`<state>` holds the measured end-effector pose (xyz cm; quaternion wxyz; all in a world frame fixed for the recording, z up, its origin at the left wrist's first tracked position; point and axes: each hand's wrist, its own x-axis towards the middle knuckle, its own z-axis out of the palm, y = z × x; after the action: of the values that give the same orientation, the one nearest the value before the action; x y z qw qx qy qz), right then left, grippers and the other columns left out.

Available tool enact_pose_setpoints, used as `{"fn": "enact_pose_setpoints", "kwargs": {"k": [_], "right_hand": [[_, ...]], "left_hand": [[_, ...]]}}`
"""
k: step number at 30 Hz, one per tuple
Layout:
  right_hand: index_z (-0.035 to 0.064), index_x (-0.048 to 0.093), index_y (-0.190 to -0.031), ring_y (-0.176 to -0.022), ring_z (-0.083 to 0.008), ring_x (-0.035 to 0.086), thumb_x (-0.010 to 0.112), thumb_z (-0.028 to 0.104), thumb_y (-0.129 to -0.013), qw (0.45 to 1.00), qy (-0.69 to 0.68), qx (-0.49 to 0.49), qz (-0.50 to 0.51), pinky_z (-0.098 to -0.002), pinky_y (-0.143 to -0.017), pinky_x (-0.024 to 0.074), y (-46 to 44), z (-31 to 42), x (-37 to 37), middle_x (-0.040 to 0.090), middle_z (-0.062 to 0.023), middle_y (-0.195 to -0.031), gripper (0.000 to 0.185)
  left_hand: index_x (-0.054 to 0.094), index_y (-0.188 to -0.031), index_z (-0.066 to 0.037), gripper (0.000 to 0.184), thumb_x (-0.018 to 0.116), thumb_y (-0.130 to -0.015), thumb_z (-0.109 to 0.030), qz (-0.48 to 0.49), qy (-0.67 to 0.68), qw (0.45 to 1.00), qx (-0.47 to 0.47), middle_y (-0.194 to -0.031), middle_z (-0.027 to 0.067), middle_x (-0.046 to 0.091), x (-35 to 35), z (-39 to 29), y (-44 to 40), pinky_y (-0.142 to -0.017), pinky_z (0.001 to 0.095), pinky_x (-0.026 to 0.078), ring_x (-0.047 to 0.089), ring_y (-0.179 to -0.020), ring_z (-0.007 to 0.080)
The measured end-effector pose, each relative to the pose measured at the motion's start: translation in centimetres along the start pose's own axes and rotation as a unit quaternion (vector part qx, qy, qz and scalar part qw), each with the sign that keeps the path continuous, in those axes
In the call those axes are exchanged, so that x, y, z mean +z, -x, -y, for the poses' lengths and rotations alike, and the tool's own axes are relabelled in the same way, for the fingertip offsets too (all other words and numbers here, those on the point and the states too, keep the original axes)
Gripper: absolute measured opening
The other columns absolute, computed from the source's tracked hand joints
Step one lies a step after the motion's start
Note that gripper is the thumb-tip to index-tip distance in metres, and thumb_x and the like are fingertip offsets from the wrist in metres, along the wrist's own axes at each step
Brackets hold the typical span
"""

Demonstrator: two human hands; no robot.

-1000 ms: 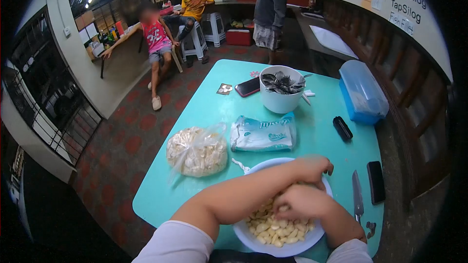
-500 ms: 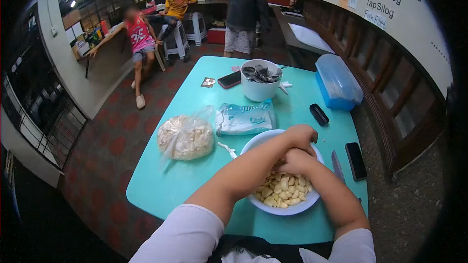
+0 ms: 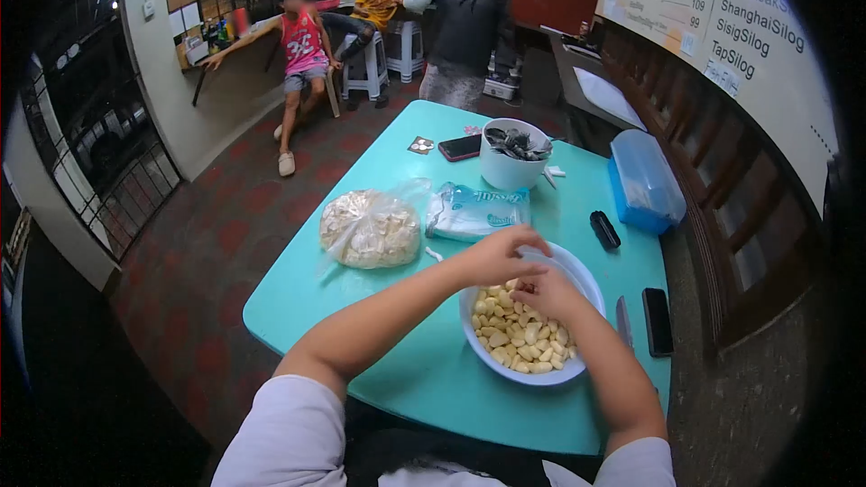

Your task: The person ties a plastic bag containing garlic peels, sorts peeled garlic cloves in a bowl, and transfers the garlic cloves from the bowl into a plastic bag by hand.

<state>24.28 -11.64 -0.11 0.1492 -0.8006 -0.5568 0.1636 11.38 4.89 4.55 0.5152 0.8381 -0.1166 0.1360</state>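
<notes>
A pale bowl (image 3: 591, 284) holds many peeled garlic cloves (image 3: 523, 334). Over its far left rim is my left hand (image 3: 507, 255), its fingers curved and apart, with nothing seen between them. Just below and to the right, my right hand (image 3: 547, 294) is over the cloves with its fingers drawn together; what they hold, if anything, is too small to make out. The two hands are close to each other. Left of the bowl lies a tied clear plastic bag (image 3: 372, 230) of whitish pieces.
On the green table (image 3: 397, 352) are a tissue pack (image 3: 478, 212), a white tub of cutlery (image 3: 512, 167), phones (image 3: 658, 322), a knife (image 3: 623, 320), a black case (image 3: 604, 230) and a blue box (image 3: 648, 185). A person (image 3: 469, 22) stands beyond, holding a white bag; others sit further back.
My hands, crossed and touching half a second ago, have come apart, the left moving leftward to the bowl's rim. The standing person has come nearer the table. The camera view has shifted.
</notes>
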Motion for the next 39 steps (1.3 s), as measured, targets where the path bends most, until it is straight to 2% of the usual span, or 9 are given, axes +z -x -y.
{"fn": "enact_pose_setpoints", "kwargs": {"k": [5,11,14,17,20,21,30,37,39], "right_hand": [[0.0070,0.072,-0.096,-0.093,-0.0353,0.063,0.072,0.028,-0.079,0.998,0.030,0.037,-0.031,-0.0448,-0.082,0.0500,3.6,2.3,-2.4,0.066,-0.0159,-0.096,0.026],[0.0059,0.072,-0.096,-0.092,-0.0318,0.062,0.073,0.017,-0.080,0.992,-0.008,-0.002,-0.124,-0.0408,-0.081,0.0500,5.5,3.8,-4.9,0.065,-0.0140,-0.098,0.019],[0.0049,0.072,-0.092,-0.085,-0.0282,0.063,0.073,0.017,-0.080,0.988,-0.016,-0.023,-0.151,-0.0373,-0.074,0.0507,6.0,5.4,-7.6,0.066,-0.0121,-0.092,0.017],[0.0032,0.071,-0.087,-0.077,-0.0239,0.064,0.074,0.017,-0.080,0.985,-0.016,-0.030,-0.170,-0.0340,-0.065,0.0501,6.0,6.5,-10.0,0.066,-0.0103,-0.084,0.016],[0.0010,0.070,-0.081,-0.067,-0.0202,0.063,0.074,0.015,-0.080,0.975,0.001,-0.074,-0.207,-0.0316,-0.058,0.0481,5.0,7.4,-11.7,0.066,-0.0089,-0.075,0.015],[0.0007,0.070,-0.081,-0.066,-0.0198,0.062,0.074,0.015,-0.080,0.973,0.006,-0.084,-0.215,-0.0313,-0.058,0.0479,4.6,8.0,-12.5,0.066,-0.0089,-0.074,0.015],[-0.0002,0.071,-0.084,-0.065,-0.0118,0.060,0.072,0.014,-0.084,0.947,-0.017,-0.205,-0.247,-0.0270,-0.057,0.0452,-1.1,15.4,-15.8,0.069,-0.0057,-0.074,0.014],[0.0004,0.072,-0.087,-0.066,-0.0095,0.059,0.072,0.019,-0.084,0.976,-0.038,-0.169,-0.135,-0.0263,-0.058,0.0455,-5.7,18.0,-12.7,0.068,-0.0060,-0.075,0.019],[0.0001,0.072,-0.089,-0.066,-0.0105,0.060,0.072,0.020,-0.085,0.979,-0.048,-0.159,-0.116,-0.0274,-0.059,0.0467,-7.2,18.6,-12.3,0.069,-0.0067,-0.076,0.020]], "left_hand": [[0.068,-0.106,-0.003,0.022,0.069,-0.092,-0.018,-0.111,0.152,0.982,-0.031,-0.102,0.0052,0.068,-2.0,1.3,9.1,-0.084,0.0311,0.053,0.064,-0.092,0.0142],[0.067,-0.100,-0.001,0.018,0.065,-0.094,-0.018,-0.337,0.278,0.890,-0.129,-0.094,0.0051,0.068,-7.2,5.4,13.3,-0.080,0.0296,0.054,0.064,-0.088,0.0133],[0.065,-0.096,-0.003,0.016,0.065,-0.095,-0.019,-0.410,0.286,0.862,-0.082,-0.091,0.0051,0.067,-10.6,5.8,14.0,-0.077,0.0296,0.054,0.065,-0.084,0.0135],[0.064,-0.096,-0.002,0.014,0.065,-0.095,-0.016,-0.459,0.215,0.861,-0.034,-0.089,0.0043,0.067,-12.5,6.5,14.5,-0.077,0.0280,0.053,0.064,-0.082,0.0127],[0.064,-0.095,-0.002,0.012,0.064,-0.095,-0.014,-0.529,0.031,0.845,-0.074,-0.088,0.0036,0.066,-12.7,11.4,16.6,-0.075,0.0265,0.052,0.063,-0.080,0.0119],[0.064,-0.095,-0.002,0.012,0.063,-0.095,-0.013,-0.532,0.025,0.838,-0.124,-0.086,0.0031,0.065,-12.4,11.2,16.9,-0.073,0.0253,0.051,0.063,-0.078,0.0111],[0.065,-0.093,0.000,0.015,0.063,-0.094,-0.014,-0.486,-0.015,0.869,-0.092,-0.081,0.0024,0.064,-12.5,11.4,16.8,-0.070,0.0255,0.051,0.061,-0.074,0.0099],[0.067,-0.091,0.000,0.013,0.067,-0.088,-0.013,-0.467,-0.053,0.880,-0.066,-0.078,0.0090,0.066,-10.6,10.9,15.6,-0.065,0.0282,0.051,0.063,-0.069,0.0153],[0.067,-0.091,0.000,0.011,0.066,-0.089,-0.011,-0.459,-0.069,0.884,-0.056,-0.077,0.0051,0.065,-10.4,10.1,15.4,-0.065,0.0259,0.049,0.060,-0.070,0.0110]]}}
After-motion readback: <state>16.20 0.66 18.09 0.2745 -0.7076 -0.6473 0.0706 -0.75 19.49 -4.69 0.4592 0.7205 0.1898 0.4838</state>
